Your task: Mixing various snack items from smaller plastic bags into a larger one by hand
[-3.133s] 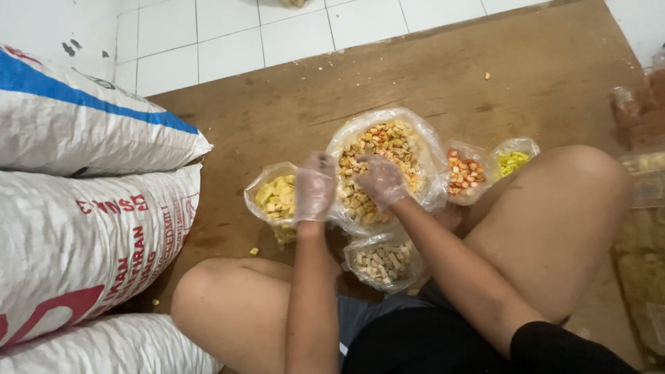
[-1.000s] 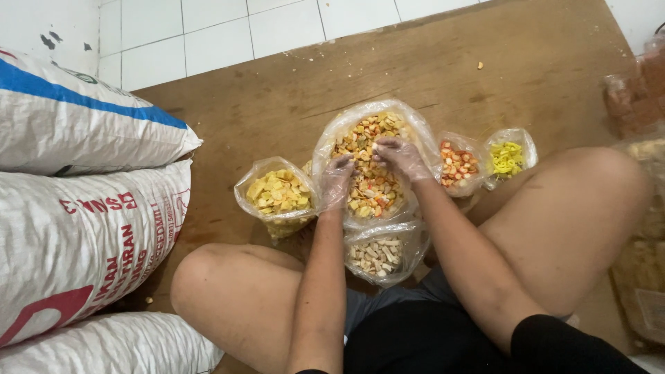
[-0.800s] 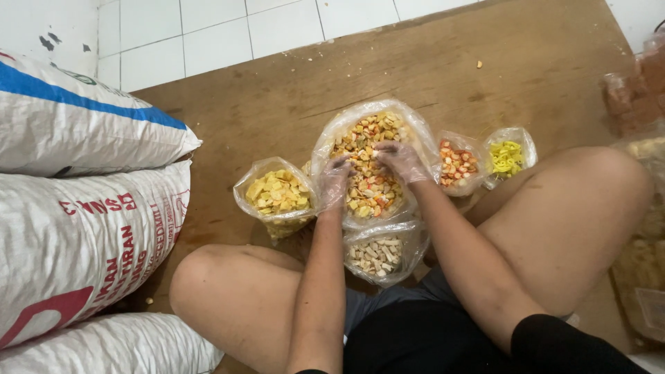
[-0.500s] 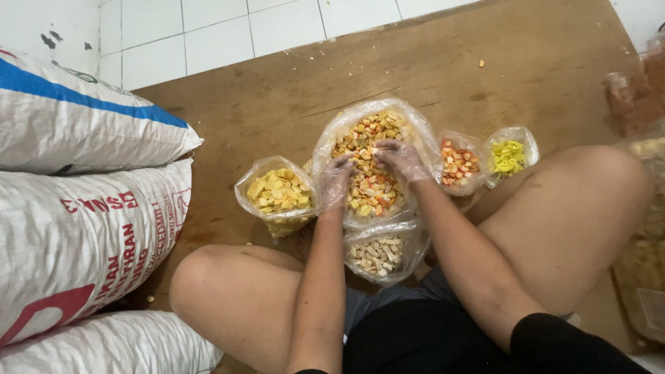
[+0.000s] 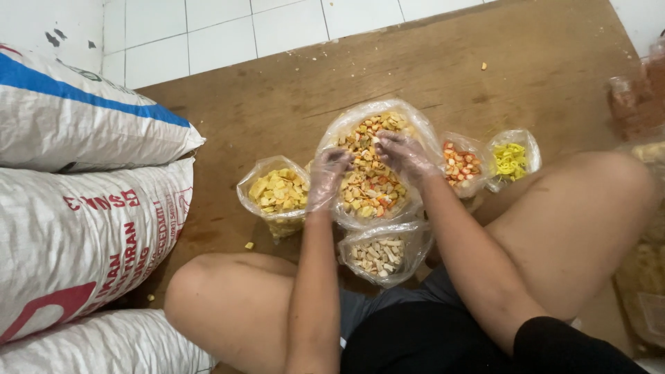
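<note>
I sit cross-legged on a brown board with several open clear plastic bags of snack pieces between my knees. Both hands wear thin clear plastic gloves. My left hand reaches into the big middle bag of mixed orange and yellow pieces, fingers curled into the pieces. My right hand is in the same bag, fingers bent among the pieces. A bag of yellow chips stands to the left, and a bag of pale sticks lies nearest me.
To the right stand a small bag of red-and-white pieces and one of yellow-green curls. Stacked woven sacks fill the left side. White floor tiles lie beyond the board; more packed bags sit at the right edge.
Three seconds ago my left hand was by the yellow chip bag; it has moved into the big middle bag. Over the last second both hands shift only slightly among the pieces.
</note>
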